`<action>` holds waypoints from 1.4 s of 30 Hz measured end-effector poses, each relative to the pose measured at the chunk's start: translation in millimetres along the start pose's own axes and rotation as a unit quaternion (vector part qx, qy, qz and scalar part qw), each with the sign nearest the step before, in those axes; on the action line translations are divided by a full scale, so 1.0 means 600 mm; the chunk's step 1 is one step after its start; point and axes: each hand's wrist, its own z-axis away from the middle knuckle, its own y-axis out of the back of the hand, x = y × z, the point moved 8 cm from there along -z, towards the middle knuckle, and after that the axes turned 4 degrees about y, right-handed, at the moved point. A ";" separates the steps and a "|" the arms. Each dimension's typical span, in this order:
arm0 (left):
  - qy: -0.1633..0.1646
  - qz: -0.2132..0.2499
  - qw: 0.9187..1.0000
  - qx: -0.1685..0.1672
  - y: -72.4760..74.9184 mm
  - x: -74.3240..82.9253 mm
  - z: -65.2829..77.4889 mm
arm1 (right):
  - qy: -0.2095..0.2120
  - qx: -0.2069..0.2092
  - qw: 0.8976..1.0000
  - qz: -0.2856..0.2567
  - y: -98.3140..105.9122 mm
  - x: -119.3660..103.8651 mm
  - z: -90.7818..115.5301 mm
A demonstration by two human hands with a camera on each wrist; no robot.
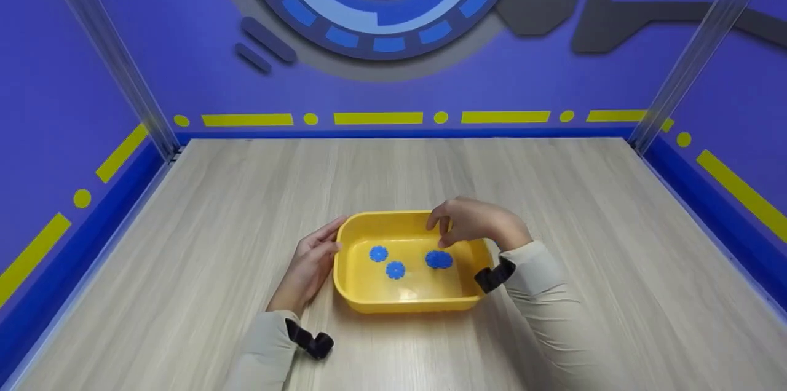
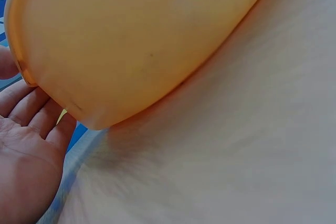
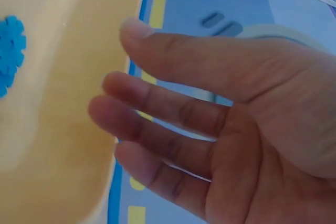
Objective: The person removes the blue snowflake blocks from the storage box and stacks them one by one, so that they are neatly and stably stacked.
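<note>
Below the middle of the head frame, the left hand [image 1: 309, 268] rests, fingers extended, against the left side of the yellow tray [image 1: 409, 306], where blue discs [image 1: 395, 270] lie. Beyond, the right hand [image 1: 478, 222] seems to be picking at the right pair, which calls for a pinch. Only the right wrist view shows its palm: thumb and fingers apart, holding nothing.

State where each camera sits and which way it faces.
Head: worn on the head, facing forward and down at the yellow tray; left hand, right hand and sleeves show.
Left wrist: mounted there, facing the tray's outside; that hand shows.
Right wrist: mounted there, looking past that hand into the tray.
Head and right wrist views share blue pieces.
</note>
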 end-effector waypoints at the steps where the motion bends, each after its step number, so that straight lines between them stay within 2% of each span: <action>1: 0.000 -0.002 1.000 0.001 0.001 0.000 0.000 | -0.009 -0.009 1.000 0.005 -0.005 -0.001 -0.005; 8: 0.004 0.003 1.000 0.002 0.002 -0.003 0.000 | -0.036 -0.044 0.998 0.023 -0.031 -0.008 -0.036; 17: 0.006 0.001 1.000 -0.008 0.001 -0.004 0.000 | -0.092 -0.063 0.994 0.012 -0.068 0.000 -0.051; 26: -0.003 -0.008 1.000 -0.003 0.001 0.000 0.000 | -0.075 -0.062 0.994 0.050 -0.076 -0.004 -0.057; 34: 0.001 -0.004 1.000 -0.003 0.002 -0.002 -0.001 | -0.068 -0.052 0.996 0.031 -0.086 -0.003 -0.062; 42: 0.004 -0.006 1.000 0.001 0.004 -0.001 -0.001 | -0.059 -0.058 0.995 0.047 -0.084 -0.006 -0.060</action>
